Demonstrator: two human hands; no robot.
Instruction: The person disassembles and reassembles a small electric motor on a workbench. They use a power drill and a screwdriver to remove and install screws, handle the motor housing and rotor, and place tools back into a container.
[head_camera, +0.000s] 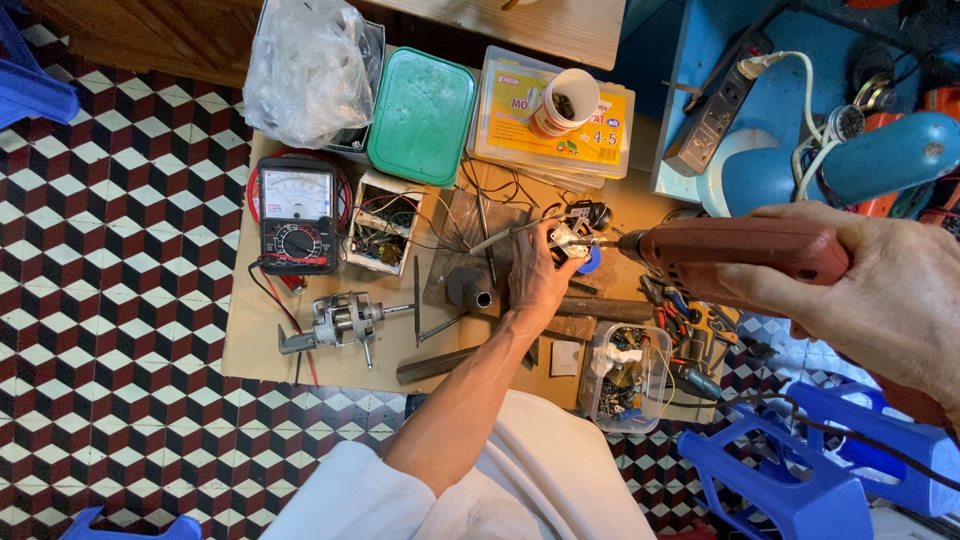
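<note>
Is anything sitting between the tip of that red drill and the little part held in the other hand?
Nothing visible does. The right hand holds the red drill, and its tip points straight at the small black-and-white part that the left hand pinches. Only the left hand's fingers sit close beside that spot.

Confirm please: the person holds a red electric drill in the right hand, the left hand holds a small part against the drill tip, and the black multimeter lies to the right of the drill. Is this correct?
Not quite. In the head view, the multimeter lies to the left of the drill, on the cardboard. The rest holds: the right hand holds the red drill and the left hand holds a small part against its tip.
</note>
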